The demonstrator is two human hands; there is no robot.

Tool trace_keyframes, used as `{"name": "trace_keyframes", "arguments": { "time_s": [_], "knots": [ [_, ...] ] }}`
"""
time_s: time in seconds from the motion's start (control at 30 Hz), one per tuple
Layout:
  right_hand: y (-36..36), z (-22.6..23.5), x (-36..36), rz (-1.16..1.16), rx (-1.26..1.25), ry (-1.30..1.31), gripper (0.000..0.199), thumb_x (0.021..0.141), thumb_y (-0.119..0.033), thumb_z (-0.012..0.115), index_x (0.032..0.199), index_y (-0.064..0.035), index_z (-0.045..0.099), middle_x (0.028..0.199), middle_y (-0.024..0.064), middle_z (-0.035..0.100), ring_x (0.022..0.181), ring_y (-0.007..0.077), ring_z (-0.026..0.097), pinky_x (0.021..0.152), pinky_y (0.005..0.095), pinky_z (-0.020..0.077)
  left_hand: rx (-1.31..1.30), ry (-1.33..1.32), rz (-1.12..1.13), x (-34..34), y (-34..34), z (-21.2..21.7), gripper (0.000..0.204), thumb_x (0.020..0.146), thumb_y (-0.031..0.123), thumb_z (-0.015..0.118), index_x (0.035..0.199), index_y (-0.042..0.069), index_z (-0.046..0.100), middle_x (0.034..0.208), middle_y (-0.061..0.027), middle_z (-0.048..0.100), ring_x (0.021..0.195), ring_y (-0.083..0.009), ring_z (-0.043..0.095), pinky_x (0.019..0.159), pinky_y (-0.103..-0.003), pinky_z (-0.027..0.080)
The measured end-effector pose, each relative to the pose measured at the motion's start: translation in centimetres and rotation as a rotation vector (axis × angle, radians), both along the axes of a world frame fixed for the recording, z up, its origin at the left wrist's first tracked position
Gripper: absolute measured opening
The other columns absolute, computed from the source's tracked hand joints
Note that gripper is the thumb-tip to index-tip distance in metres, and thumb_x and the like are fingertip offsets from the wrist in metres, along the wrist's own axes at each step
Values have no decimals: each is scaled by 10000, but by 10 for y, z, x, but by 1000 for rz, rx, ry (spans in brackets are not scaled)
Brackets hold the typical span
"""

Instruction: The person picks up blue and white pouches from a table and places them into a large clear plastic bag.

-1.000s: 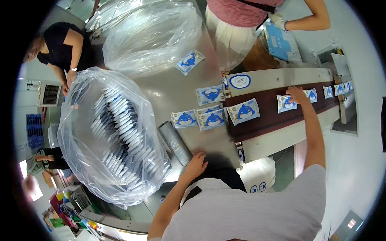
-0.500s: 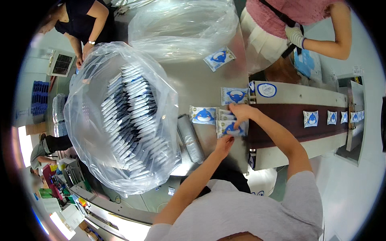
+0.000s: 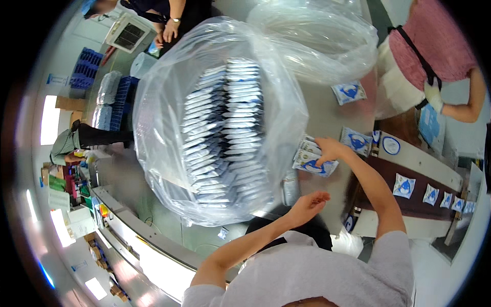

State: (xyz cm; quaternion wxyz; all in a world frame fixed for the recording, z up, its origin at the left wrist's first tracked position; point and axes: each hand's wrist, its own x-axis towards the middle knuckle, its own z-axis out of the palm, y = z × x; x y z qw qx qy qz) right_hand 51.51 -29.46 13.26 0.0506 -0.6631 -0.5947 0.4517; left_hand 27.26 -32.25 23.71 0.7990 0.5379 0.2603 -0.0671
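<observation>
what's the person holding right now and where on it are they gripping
The right hand grips a small stack of flat white-and-blue pouches at its upper right edge. The left hand is open and holds nothing.

white-and-blue packets [image 3: 314, 162], clear plastic bag [image 3: 169, 128], brown conveyor belt [image 3: 414, 202]

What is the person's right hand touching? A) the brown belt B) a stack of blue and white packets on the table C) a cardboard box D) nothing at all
B: the right hand rests on the packets lying on the grey table, beside the big clear bag.
</observation>
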Motion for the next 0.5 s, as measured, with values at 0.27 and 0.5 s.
{"name": "trace_keyframes", "arguments": {
  "time_s": [0.27, 0.5],
  "knots": [
    [-20, 115, 42, -634, 437, 146, 779, 533, -259, 816, 1172, 32, 478, 1109, 177, 586, 1061, 292, 550, 925, 385, 413, 2049, 128, 143, -51, 275, 186, 537, 674, 78, 718, 1179, 88, 537, 1286, -170, 429, 1183, -372, 403, 995, -465, 341],
    [178, 179, -69, -277, 816, 360, 871, 568, -206, 798, 1290, -9, 353, 1192, 152, 533, 1069, 295, 546, 935, 393, 396, 1868, 794, 27, -47, 493, 148, 302, 721, 184, 679, 991, 61, 623, 1001, -189, 631, 888, -348, 635, 707, -401, 532]
  ]
}}
